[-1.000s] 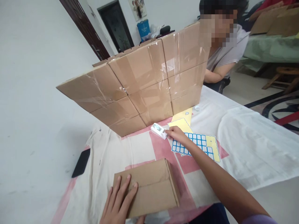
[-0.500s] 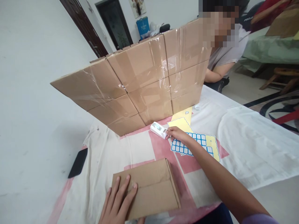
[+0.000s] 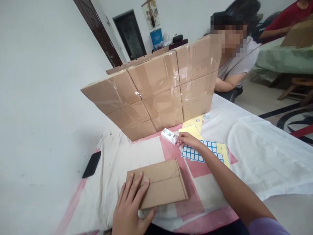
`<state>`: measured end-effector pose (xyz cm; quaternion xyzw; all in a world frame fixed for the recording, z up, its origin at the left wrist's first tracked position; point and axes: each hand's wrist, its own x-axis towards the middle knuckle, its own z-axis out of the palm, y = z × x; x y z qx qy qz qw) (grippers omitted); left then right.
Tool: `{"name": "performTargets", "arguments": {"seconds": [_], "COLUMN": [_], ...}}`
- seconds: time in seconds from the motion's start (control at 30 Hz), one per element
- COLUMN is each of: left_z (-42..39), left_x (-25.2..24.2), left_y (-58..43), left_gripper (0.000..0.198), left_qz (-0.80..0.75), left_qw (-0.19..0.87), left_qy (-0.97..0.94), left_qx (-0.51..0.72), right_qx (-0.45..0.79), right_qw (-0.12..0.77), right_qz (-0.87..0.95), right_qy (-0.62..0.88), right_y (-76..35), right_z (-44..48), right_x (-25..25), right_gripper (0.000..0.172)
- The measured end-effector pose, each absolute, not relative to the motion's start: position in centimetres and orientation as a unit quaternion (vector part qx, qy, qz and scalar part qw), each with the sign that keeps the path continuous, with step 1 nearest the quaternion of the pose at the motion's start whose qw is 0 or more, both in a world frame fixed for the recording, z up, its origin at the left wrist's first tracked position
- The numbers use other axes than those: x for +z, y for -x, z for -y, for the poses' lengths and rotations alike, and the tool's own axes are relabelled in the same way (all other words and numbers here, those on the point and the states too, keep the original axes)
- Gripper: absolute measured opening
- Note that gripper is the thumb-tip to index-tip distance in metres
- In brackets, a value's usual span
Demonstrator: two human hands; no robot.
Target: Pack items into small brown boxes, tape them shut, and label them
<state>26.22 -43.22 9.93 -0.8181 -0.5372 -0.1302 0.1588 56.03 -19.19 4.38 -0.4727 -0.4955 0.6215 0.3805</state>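
Note:
My left hand lies flat, fingers spread, on a flat closed cardboard box near the table's front edge. My right hand reaches forward with its fingertips pinched at the end of a small white device lying on the cloth. Under that hand is a sheet of blue-bordered labels on yellow backing. Whether the fingers grip the device or a label, I cannot tell.
A wall of taped cardboard boxes stands stacked across the table behind the device. A black phone lies at the table's left edge. Another person sits behind the boxes at the right. A white cloth covers the table.
The view has shifted and pulled back a little. My right hand stays at the white device and my left hand stays on the flat box.

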Motion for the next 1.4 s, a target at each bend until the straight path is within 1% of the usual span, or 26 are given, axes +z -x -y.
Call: {"name": "performTargets", "arguments": {"seconds": [0.1, 0.2, 0.27, 0.47, 0.6, 0.63, 0.7, 0.77, 0.8, 0.87, 0.9, 1.0, 1.03, 1.1, 1.17, 1.2, 1.23, 1.3, 1.33, 1.4], "left_z": [43.3, 43.3, 43.3, 43.2, 43.3, 43.5, 44.5, 46.0, 46.8, 48.2, 48.8, 50.0, 50.3, 50.8, 51.1, 51.1, 51.0, 50.5, 50.1, 49.0], "left_x": [10.1, 10.1, 10.1, 10.7, 11.9, 12.3, 13.1, 13.5, 13.5, 13.2, 12.9, 11.9, 11.6, 11.2, 10.9, 10.9, 11.0, 11.3, 11.5, 12.2], "left_y": [-26.3, -26.1, -26.1, -26.3, -26.0, -26.0, -26.2, -26.6, -27.0, -27.6, -27.8, -27.8, -27.6, -26.9, -26.2, -25.9, -25.6, -25.2, -25.1, -24.7], "left_gripper": [0.069, 0.072, 0.072, 0.067, 0.058, 0.054, 0.05, 0.053, 0.055, 0.049, 0.041, 0.011, 0.007, 0.009, 0.01, 0.011, 0.012, 0.014, 0.017, 0.022], "left_qz": [0.529, 0.528, 0.531, 0.543, 0.531, 0.524, 0.507, 0.488, 0.473, 0.424, 0.396, 0.36, 0.364, 0.385, 0.409, 0.42, 0.43, 0.429, 0.424, 0.428], "left_qw": [0.173, 0.18, 0.175, 0.132, 0.14, 0.142, 0.134, 0.09, 0.058, 0.001, -0.008, 0.041, 0.067, 0.099, 0.108, 0.105, 0.096, 0.053, 0.027, -0.012], "left_qy": [0.821, 0.822, 0.821, 0.818, 0.812, 0.808, 0.794, 0.78, 0.781, 0.798, 0.807, 0.798, 0.783, 0.744, 0.705, 0.69, 0.684, 0.705, 0.72, 0.733], "left_qx": [-0.124, -0.118, -0.117, -0.137, -0.198, -0.229, -0.309, -0.381, -0.405, -0.428, -0.438, -0.482, -0.499, -0.536, -0.57, -0.58, -0.581, -0.562, -0.549, -0.529], "right_qx": [0.629, 0.637, 0.635, 0.61, 0.592, 0.568, 0.477, 0.369, 0.333, 0.314, 0.321, 0.362, 0.37, 0.354, 0.275, 0.214, 0.149, 0.037, 0.004, -0.013], "right_qw": [0.391, 0.398, 0.39, 0.391, 0.389, 0.388, 0.384, 0.364, 0.345, 0.321, 0.316, 0.316, 0.328, 0.384, 0.457, 0.476, 0.474, 0.417, 0.375, 0.305], "right_qz": [0.529, 0.585, 0.613, 0.629, 0.649, 0.668, 0.727, 0.791, 0.815, 0.835, 0.835, 0.816, 0.804, 0.779, 0.768, 0.774, 0.789, 0.826, 0.844, 0.869], "right_qy": [0.414, 0.306, 0.263, 0.281, 0.278, 0.285, 0.31, 0.326, 0.325, 0.317, 0.315, 0.322, 0.33, 0.346, 0.354, 0.359, 0.363, 0.377, 0.384, 0.39], "right_y": [-56.0, -55.0, -54.2, -52.3, -51.3, -51.0, -50.4, -49.8, -49.5, -48.8, -48.5, -48.2, -48.3, -49.1, -49.9, -50.3, -50.4, -50.2, -49.8, -48.9], "right_z": [21.4, 24.4, 26.5, 31.0, 34.3, 35.6, 38.6, 42.1, 43.8, 46.6, 47.6, 48.6, 48.5, 47.6, 46.1, 45.1, 44.1, 41.9, 40.9, 39.2], "right_x": [7.8, 11.2, 12.9, 15.8, 16.9, 17.0, 17.0, 16.5, 16.0, 14.9, 14.2, 12.6, 12.3, 12.3, 13.1, 13.7, 14.3, 15.2, 15.4, 15.0], "right_gripper": [0.021, 0.024, 0.023, 0.021, 0.016, 0.013, 0.009, 0.01, 0.009, 0.012, 0.014, 0.023, 0.022, 0.018, 0.017, 0.02, 0.025, 0.036, 0.039, 0.041]}}
